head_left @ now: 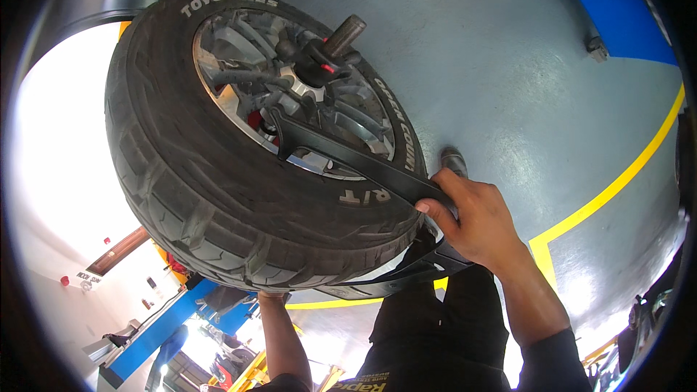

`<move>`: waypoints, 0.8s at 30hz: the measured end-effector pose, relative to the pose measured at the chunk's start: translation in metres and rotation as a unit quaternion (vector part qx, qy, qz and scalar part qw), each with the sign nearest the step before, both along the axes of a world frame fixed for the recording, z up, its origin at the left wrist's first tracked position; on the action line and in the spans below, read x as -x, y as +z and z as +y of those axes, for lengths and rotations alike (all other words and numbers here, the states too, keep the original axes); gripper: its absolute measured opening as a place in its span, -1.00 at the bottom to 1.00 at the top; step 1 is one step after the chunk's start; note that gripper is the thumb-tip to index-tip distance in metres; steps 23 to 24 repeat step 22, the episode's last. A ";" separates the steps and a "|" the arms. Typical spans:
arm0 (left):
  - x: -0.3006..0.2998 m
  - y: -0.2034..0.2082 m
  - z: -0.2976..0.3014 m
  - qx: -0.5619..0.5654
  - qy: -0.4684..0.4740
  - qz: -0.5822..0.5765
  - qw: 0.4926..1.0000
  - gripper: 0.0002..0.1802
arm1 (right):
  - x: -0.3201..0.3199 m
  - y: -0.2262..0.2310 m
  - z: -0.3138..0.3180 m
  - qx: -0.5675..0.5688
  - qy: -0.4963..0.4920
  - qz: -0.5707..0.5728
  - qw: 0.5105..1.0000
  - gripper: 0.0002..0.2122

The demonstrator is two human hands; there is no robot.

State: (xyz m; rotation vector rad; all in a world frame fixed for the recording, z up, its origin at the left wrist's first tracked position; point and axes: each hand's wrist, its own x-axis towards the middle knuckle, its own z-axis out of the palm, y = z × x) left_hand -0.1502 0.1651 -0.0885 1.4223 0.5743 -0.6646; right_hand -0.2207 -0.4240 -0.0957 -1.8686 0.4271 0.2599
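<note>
A large black tire (167,123) with white raised lettering fills the left and middle of the view, mounted on a grey multi-spoke alloy wheel (239,76). Through the wheel's centre sticks a metal shaft (345,34), with a black clamping nut (319,65) around it against the hub. My right hand (475,214) grips a black curved measuring arm (363,163) near its lower right end. The arm's hooked tip lies at the rim's near edge. Below the tire, my left hand (272,295) is at the tread; its fingers are hidden behind the tire.
Grey floor (465,65) with a yellow line (617,185) spreads to the right. A blue piece of equipment (617,7) on feet stands at the upper right. One dark shoe (454,161) shows beside my right hand. A blue bench (156,334) with tools is at the lower left.
</note>
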 end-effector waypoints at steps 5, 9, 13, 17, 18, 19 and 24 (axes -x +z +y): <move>-0.001 -0.002 0.001 -0.006 -0.006 -0.004 1.000 -0.10 | 0.000 0.000 -0.001 -0.014 -0.007 0.000 1.000 -0.68; 0.001 -0.003 0.001 -0.007 -0.008 -0.008 1.000 -0.09 | 0.002 0.000 0.002 -0.022 -0.028 -0.021 0.999 -0.69; 0.001 -0.007 0.000 -0.012 -0.025 -0.023 0.999 -0.07 | 0.005 0.003 0.004 -0.019 -0.029 -0.003 0.999 -0.68; 0.002 -0.011 0.002 -0.021 -0.055 -0.052 0.997 -0.06 | 0.008 0.001 0.007 -0.007 -0.038 -0.023 0.999 -0.65; 0.004 -0.010 0.004 -0.021 -0.058 -0.059 0.996 -0.06 | 0.007 0.002 0.007 -0.002 -0.034 -0.024 0.999 -0.64; 0.006 -0.014 0.016 0.003 -0.050 -0.066 0.997 -0.03 | 0.007 0.004 0.007 -0.017 -0.034 -0.017 0.999 -0.64; 0.006 -0.020 0.020 -0.055 -0.029 -0.050 0.997 0.11 | 0.004 0.003 0.003 -0.052 -0.016 0.004 0.999 -0.65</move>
